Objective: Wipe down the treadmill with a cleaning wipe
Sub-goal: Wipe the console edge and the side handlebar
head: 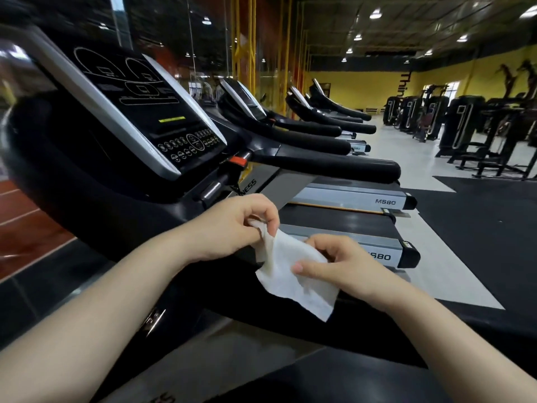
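A white cleaning wipe [293, 277] hangs partly unfolded between both hands, in the lower middle of the view. My left hand [229, 228] pinches its upper corner. My right hand [343, 266] grips its right edge between thumb and fingers. The treadmill [87, 175] in front of me is black, with a dark console panel [151, 112] framed in silver at upper left and a black handrail [328, 165] reaching to the right. The wipe is held in the air above the near handrail and does not touch the machine.
A row of similar treadmills [290, 117] runs back along a glass wall. Grey side rails marked MS80 [363, 199] lie on the floor to the right. Black weight machines [465, 126] stand at the far right before a yellow wall. A red running track [20, 216] lies at left.
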`<move>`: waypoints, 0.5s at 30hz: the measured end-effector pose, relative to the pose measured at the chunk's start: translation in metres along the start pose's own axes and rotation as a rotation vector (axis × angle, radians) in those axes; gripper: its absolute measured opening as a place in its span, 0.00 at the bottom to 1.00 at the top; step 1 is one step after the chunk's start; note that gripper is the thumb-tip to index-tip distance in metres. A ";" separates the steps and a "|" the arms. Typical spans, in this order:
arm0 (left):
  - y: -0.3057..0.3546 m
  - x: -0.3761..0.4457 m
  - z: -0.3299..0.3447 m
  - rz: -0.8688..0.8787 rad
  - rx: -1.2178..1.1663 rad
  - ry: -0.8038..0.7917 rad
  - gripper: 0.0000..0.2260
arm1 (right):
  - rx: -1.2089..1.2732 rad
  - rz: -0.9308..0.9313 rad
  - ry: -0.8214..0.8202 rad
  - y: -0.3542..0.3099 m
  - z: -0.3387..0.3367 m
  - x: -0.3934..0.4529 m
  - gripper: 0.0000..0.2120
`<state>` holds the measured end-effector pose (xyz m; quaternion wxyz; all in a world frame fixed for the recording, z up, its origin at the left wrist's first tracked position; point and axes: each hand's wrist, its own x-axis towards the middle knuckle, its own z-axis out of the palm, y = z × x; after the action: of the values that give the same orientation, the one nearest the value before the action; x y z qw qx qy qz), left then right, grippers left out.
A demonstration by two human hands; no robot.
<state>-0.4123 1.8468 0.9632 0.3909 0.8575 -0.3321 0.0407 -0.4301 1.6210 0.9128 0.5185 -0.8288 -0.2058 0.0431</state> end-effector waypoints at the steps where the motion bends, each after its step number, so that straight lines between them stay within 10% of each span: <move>1: -0.012 0.001 -0.009 -0.002 0.050 -0.018 0.15 | 0.001 0.039 0.023 0.001 0.000 0.013 0.13; 8: -0.098 0.001 -0.109 -0.152 0.607 -0.001 0.13 | -0.170 0.244 0.152 0.006 -0.011 0.120 0.10; 15: -0.132 0.006 -0.167 -0.302 0.731 0.123 0.11 | -0.738 0.015 0.326 -0.012 0.013 0.301 0.07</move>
<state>-0.2971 2.0227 0.9957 0.0808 0.9752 -0.1420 0.1496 -0.1632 1.7527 0.9598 0.2114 -0.9568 -0.1163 -0.1621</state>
